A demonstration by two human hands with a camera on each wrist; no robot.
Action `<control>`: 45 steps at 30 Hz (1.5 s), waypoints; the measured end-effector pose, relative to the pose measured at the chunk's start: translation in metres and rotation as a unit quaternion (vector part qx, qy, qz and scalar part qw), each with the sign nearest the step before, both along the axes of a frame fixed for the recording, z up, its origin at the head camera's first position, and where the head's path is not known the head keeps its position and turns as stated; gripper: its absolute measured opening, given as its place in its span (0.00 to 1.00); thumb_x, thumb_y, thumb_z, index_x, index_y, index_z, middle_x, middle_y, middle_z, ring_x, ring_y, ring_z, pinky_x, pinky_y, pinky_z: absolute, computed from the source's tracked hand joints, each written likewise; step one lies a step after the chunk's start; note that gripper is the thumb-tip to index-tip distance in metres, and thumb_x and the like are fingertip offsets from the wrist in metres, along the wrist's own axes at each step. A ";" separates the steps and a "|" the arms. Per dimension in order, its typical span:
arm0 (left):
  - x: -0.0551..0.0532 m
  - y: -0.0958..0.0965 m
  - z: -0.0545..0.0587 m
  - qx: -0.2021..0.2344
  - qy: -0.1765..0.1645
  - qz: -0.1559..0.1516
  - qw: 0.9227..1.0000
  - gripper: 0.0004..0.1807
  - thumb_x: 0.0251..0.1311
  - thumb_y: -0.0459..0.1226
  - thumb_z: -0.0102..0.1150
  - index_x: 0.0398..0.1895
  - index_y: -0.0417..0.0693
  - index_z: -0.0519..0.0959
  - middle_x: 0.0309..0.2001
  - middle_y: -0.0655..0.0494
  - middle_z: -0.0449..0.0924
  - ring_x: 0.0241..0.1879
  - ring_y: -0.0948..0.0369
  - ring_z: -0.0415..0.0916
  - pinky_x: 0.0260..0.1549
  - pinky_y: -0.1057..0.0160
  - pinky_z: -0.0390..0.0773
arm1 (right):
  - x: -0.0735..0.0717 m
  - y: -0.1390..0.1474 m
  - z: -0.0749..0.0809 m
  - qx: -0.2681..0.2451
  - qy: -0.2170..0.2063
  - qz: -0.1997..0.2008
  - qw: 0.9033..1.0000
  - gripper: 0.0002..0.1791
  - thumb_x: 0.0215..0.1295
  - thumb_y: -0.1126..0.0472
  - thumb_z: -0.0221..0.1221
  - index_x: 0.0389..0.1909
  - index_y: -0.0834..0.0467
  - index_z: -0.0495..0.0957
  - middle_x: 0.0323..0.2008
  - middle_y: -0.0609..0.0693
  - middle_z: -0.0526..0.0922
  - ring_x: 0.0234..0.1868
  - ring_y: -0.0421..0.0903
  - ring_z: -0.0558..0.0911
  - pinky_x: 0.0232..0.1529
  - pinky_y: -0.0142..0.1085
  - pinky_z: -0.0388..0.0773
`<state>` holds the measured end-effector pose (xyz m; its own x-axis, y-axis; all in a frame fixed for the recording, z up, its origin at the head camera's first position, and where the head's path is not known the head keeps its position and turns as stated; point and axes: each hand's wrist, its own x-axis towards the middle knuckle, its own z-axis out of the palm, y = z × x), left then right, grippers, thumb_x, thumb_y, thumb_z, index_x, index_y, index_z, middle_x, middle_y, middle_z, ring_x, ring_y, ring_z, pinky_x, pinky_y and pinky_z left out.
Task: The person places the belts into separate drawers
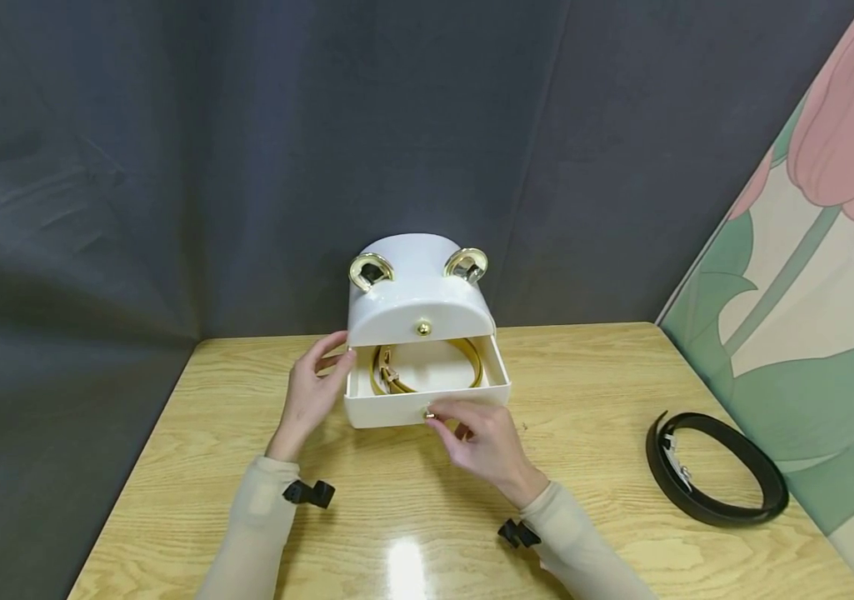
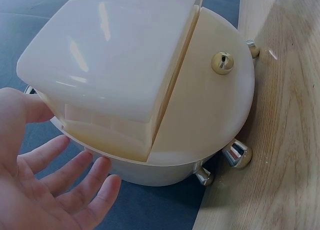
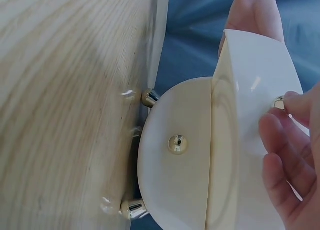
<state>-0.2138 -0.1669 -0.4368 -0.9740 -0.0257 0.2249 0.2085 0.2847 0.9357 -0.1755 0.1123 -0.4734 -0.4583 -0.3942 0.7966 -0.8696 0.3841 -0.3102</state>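
A white rounded box [image 1: 417,287] with two gold ring-shaped ears and gold knobs stands against the dark cloth. Its lower drawer [image 1: 389,410] is pulled out toward me, and a coiled yellow-brown belt [image 1: 481,365] with a metal buckle lies inside. My right hand [image 1: 482,437] pinches the small gold drawer knob [image 3: 278,103] between thumb and index finger. At the box's left side is my left hand [image 1: 314,392], its fingers [image 2: 80,172] spread and loosely bent, with the fingertips right at the edge of the box and drawer. Nothing is held in that hand.
A coiled black belt [image 1: 760,467] with a silver buckle lies on the right of the wooden table [image 1: 584,375]. Dark cloth [image 1: 412,125] hangs behind the table, and a tulip-patterned panel [image 1: 831,275] borders its right edge.
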 end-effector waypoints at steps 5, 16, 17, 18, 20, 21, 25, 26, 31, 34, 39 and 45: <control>0.002 0.000 0.001 0.003 0.002 0.000 1.000 0.25 0.77 0.41 0.61 0.73 0.47 0.76 0.73 0.47 0.76 0.65 0.44 0.80 0.61 0.45 0.83 | 0.001 -0.001 0.000 -0.004 0.022 -0.014 1.000 0.13 0.55 0.73 0.74 0.42 0.63 0.90 0.36 0.57 0.93 0.20 0.38 0.86 0.24 0.22 0.81; 0.002 0.000 0.001 0.000 0.001 -0.001 1.000 0.25 0.78 0.42 0.60 0.74 0.47 0.75 0.73 0.47 0.76 0.65 0.43 0.80 0.61 0.45 0.82 | 0.001 -0.003 0.000 -0.001 0.024 -0.036 0.999 0.13 0.56 0.72 0.74 0.43 0.63 0.90 0.37 0.57 0.93 0.21 0.38 0.86 0.24 0.23 0.81; 0.002 0.000 0.001 -0.001 0.001 -0.002 1.000 0.25 0.78 0.42 0.60 0.74 0.47 0.75 0.73 0.47 0.76 0.66 0.43 0.79 0.61 0.46 0.82 | 0.001 -0.003 0.000 0.000 0.020 -0.039 0.999 0.12 0.56 0.72 0.74 0.43 0.63 0.90 0.37 0.57 0.93 0.21 0.39 0.86 0.24 0.23 0.81; 0.002 0.000 0.001 -0.001 0.001 -0.002 1.000 0.25 0.78 0.42 0.60 0.74 0.47 0.75 0.73 0.47 0.76 0.66 0.44 0.79 0.61 0.47 0.82 | 0.001 -0.003 0.000 0.000 0.019 -0.041 0.999 0.13 0.56 0.72 0.74 0.43 0.63 0.90 0.37 0.57 0.93 0.21 0.39 0.86 0.24 0.23 0.81; 0.002 -0.001 0.001 -0.003 0.001 -0.003 1.000 0.25 0.78 0.42 0.60 0.74 0.47 0.75 0.73 0.47 0.76 0.66 0.44 0.79 0.60 0.49 0.83 | 0.001 -0.003 -0.001 0.000 0.013 -0.046 0.999 0.12 0.56 0.72 0.74 0.43 0.63 0.90 0.37 0.57 0.93 0.22 0.40 0.87 0.24 0.23 0.81; 0.002 -0.001 0.001 -0.002 0.001 -0.003 1.000 0.25 0.78 0.42 0.60 0.74 0.47 0.75 0.73 0.47 0.76 0.65 0.44 0.79 0.59 0.50 0.83 | 0.001 -0.003 -0.001 -0.001 0.010 -0.049 0.999 0.12 0.56 0.72 0.74 0.43 0.63 0.90 0.37 0.57 0.93 0.22 0.40 0.87 0.24 0.23 0.81; 0.001 -0.001 0.001 -0.004 0.003 0.001 1.000 0.24 0.78 0.41 0.60 0.74 0.47 0.76 0.73 0.46 0.76 0.65 0.44 0.80 0.60 0.52 0.83 | 0.001 -0.004 -0.002 -0.003 0.007 -0.057 0.998 0.13 0.56 0.72 0.74 0.43 0.64 0.90 0.37 0.57 0.93 0.22 0.40 0.87 0.24 0.24 0.82; 0.001 -0.001 0.001 -0.005 0.003 0.002 1.000 0.25 0.78 0.41 0.59 0.74 0.47 0.75 0.73 0.46 0.76 0.65 0.44 0.80 0.60 0.52 0.82 | 0.001 -0.004 -0.002 -0.004 0.006 -0.060 0.998 0.13 0.56 0.72 0.74 0.43 0.64 0.90 0.38 0.57 0.93 0.22 0.41 0.88 0.25 0.24 0.82; 0.001 0.000 0.000 0.001 0.003 0.004 1.000 0.24 0.78 0.41 0.60 0.73 0.47 0.76 0.73 0.46 0.76 0.65 0.44 0.81 0.62 0.48 0.82 | 0.000 -0.006 -0.001 -0.005 0.000 -0.071 0.997 0.13 0.57 0.72 0.74 0.44 0.63 0.90 0.38 0.57 0.94 0.23 0.41 0.88 0.24 0.26 0.83; 0.001 0.000 0.001 0.006 0.002 0.002 1.000 0.24 0.78 0.41 0.60 0.73 0.47 0.76 0.73 0.46 0.76 0.65 0.44 0.81 0.62 0.49 0.82 | 0.000 -0.007 -0.001 -0.006 0.002 -0.075 0.997 0.12 0.57 0.72 0.74 0.43 0.63 0.90 0.38 0.57 0.94 0.23 0.41 0.88 0.24 0.27 0.83; 0.001 0.000 0.001 0.004 0.003 -0.002 1.000 0.24 0.79 0.42 0.59 0.73 0.47 0.76 0.74 0.45 0.76 0.65 0.44 0.80 0.61 0.52 0.81 | -0.002 -0.008 -0.002 -0.007 0.003 -0.081 0.997 0.12 0.57 0.71 0.74 0.43 0.63 0.90 0.38 0.57 0.94 0.22 0.40 0.87 0.24 0.28 0.84; 0.003 0.000 0.002 -0.001 0.004 0.000 1.000 0.24 0.79 0.42 0.59 0.74 0.48 0.76 0.74 0.46 0.76 0.65 0.45 0.81 0.59 0.55 0.81 | -0.003 -0.009 -0.001 -0.010 -0.006 -0.086 0.996 0.12 0.58 0.70 0.75 0.43 0.62 0.90 0.38 0.56 0.94 0.23 0.41 0.88 0.25 0.28 0.84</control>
